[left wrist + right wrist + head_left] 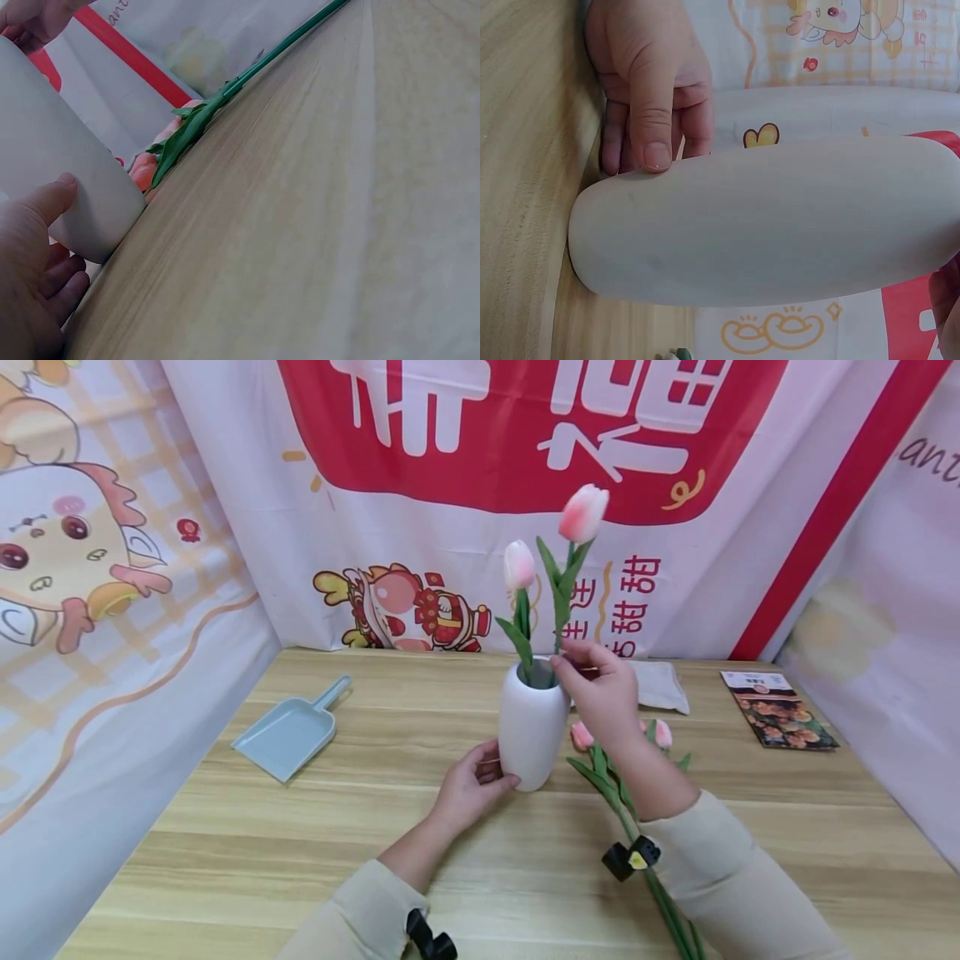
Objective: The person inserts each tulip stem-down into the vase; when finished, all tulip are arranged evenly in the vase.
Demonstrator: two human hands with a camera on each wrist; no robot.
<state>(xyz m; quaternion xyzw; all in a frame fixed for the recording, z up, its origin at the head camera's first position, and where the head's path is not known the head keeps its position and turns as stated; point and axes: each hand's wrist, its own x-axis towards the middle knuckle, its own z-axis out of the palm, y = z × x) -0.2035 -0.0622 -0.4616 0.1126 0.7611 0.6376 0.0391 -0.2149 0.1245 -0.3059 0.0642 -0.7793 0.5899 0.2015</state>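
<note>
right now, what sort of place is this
Probably a staged booth rather than an ordinary room: printed cloth hangings hang behind and on both sides of a wooden table, which holds a white vase and a dustpan.

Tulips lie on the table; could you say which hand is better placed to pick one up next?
Probably the right hand, after releasing its tulip: it is nearer the lying tulips, while the left hand holds the vase.

left hand point(467, 787): low, fingers curled | right hand point(606, 692): higher, pinching
</note>
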